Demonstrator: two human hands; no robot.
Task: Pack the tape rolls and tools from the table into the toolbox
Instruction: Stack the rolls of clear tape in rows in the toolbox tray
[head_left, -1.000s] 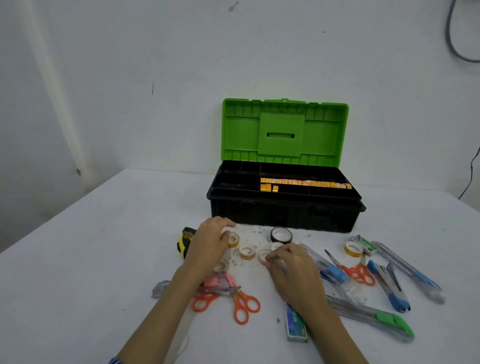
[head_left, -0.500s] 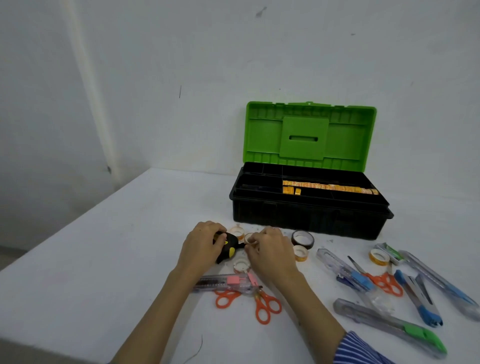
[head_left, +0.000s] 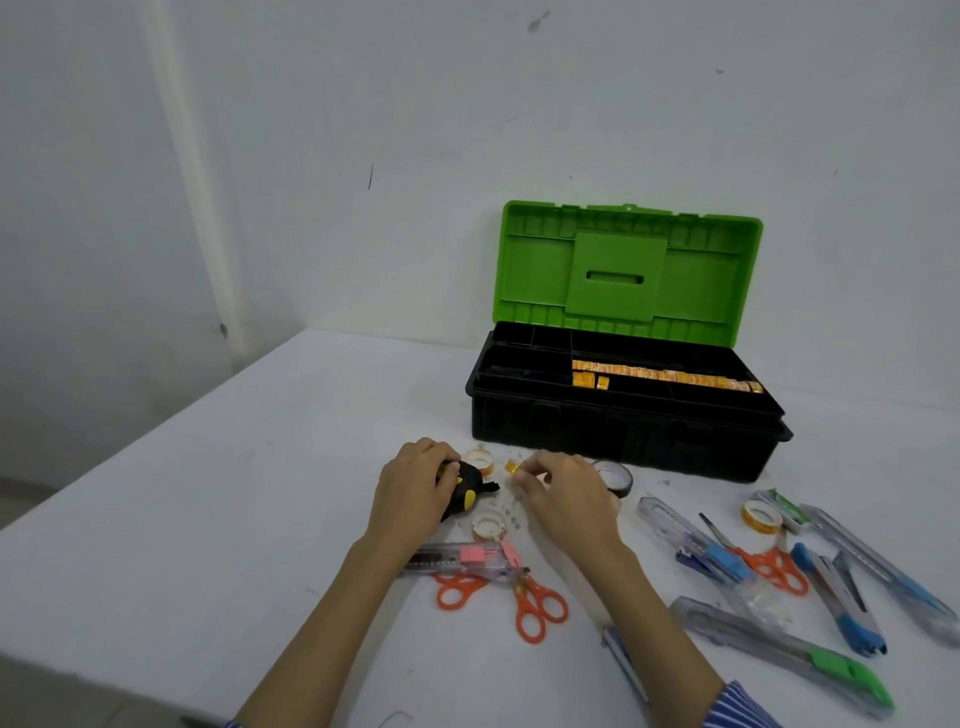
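Gripping a tape measure (head_left: 465, 491), left hand (head_left: 413, 491); right hand (head_left: 563, 491) beside it.

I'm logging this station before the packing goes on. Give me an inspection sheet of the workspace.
Surface: white table, small scraps near the hands.
Job's things: toolbox open, lid up, tray holds an orange strip; tape rolls, scissors, cutters on the table.
Clutter: nothing seen.
Grippers: left hand grips a black-yellow tape measure; right hand pinches a small orange tape roll.
Cables: nothing seen.
Surroundings: white walls, scuffed.
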